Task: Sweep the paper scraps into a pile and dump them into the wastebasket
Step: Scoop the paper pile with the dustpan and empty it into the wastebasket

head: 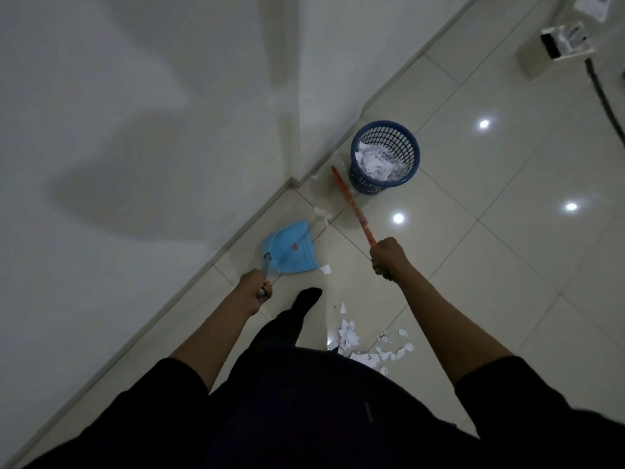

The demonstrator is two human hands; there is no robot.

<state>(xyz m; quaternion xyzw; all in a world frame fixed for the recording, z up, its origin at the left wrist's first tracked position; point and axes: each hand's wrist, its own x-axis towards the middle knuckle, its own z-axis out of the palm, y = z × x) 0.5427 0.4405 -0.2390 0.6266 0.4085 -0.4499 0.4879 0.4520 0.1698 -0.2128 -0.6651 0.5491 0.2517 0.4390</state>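
Observation:
My left hand (257, 286) grips the handle of a light blue dustpan (291, 247), whose pan looks empty near the wall. My right hand (387, 254) grips an orange broom stick (351, 203) that runs up toward the wall beside the wastebasket; its far end is blurred. The blue mesh wastebasket (385, 156) stands near the wall corner with white paper scraps inside. A pile of paper scraps (363, 345) lies on the floor by my right side. Loose scraps lie near the dustpan, one (325, 269) at its right and others (323, 214) above it.
The white wall (152, 130) runs diagonally along the left with a baseboard. My dark foot (306, 299) stands just below the dustpan. A beige box (554, 49) and a dark cable (605, 96) sit at the far upper right. Glossy tiles reflect ceiling lights.

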